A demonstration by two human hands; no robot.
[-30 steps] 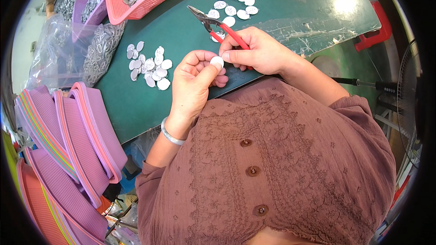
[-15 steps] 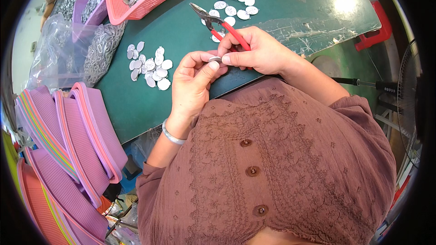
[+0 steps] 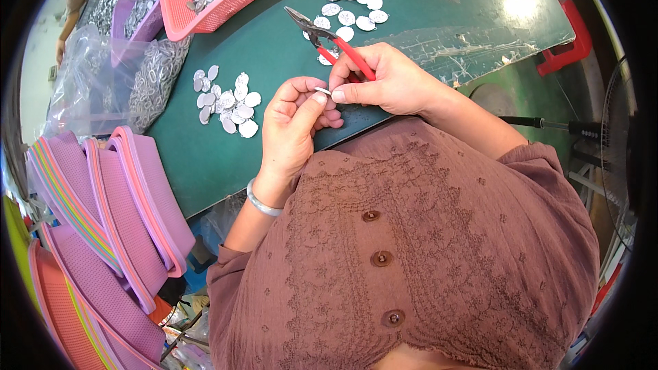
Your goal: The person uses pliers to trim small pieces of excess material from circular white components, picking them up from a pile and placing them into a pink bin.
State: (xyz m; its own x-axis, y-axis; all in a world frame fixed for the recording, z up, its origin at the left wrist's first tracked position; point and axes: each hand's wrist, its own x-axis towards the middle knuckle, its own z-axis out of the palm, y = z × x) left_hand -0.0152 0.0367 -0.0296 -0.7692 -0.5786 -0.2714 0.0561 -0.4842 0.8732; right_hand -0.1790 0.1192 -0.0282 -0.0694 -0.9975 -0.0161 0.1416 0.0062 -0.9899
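Note:
Close to the table's near edge, my left hand (image 3: 288, 127) pinches a small oval metal pendant (image 3: 323, 90) between thumb and fingers. The thumb and forefinger of my right hand (image 3: 397, 84) meet the pendant's other end. Red-handled pliers (image 3: 356, 59) lie across my right palm, their dark jaws pointing away to the upper left and gripping nothing. Left of my hands is a loose pile of silver oval pendants (image 3: 245, 111). Beyond the pliers, more pendants (image 3: 365, 23) are spread out, a few partly hidden behind the tool.
A pink basket (image 3: 179, 19) of pendants stands on the green table (image 3: 274, 41) at the far left. Beside it are a purple basket (image 3: 154, 17) and a clear bag of metal links (image 3: 156, 75). Stacked purple and pink baskets (image 3: 130, 212) stand at lower left. A fan (image 3: 612, 144) is at right.
The pendant has turned in my fingers, showing a thin bright edge instead of a darker face. My right fingers have shifted slightly; the pliers stay in that hand.

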